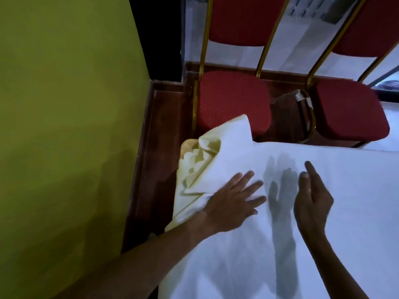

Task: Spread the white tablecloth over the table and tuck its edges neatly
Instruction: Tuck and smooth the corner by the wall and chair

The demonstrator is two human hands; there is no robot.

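Note:
The white tablecloth (302, 212) lies flat over the table top and fills the lower right of the view. At the table's far-left corner the cloth (207, 160) is bunched and folded back in a raised peak, with creased layers hanging down the left side. My left hand (233, 201) rests palm down on the cloth beside that corner, fingers spread and pointing right. My right hand (313, 199) hovers just above the cloth to the right, fingers apart and loosely curled, holding nothing. Both hands cast shadows on the cloth.
A yellow-green wall (64, 126) stands close on the left, with a narrow strip of dark red floor (151, 147) between it and the table. Two red padded chairs with gold frames (233, 104) (349, 113) sit against the table's far edge.

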